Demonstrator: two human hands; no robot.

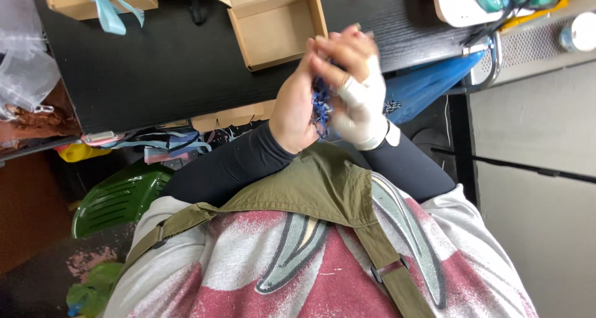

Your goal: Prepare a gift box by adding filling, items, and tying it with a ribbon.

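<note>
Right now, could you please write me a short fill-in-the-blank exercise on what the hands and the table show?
1. Both hands press together a wad of shredded ____ paper strips.
2. The right hand is wrapped in a ____ bandage; the left hand is bare.
3. Beyond the hands, an open cardboard box sits on the ____ table.

Missing words: blue; white; black

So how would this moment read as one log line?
left hand: pressing blue shredded-paper wad | right hand, white-wrapped: pressing same | open brown cardboard box: behind

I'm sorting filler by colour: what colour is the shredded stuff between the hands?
Blue shredded filler, pressed between the left hand and the bandaged right hand; head view.
</note>
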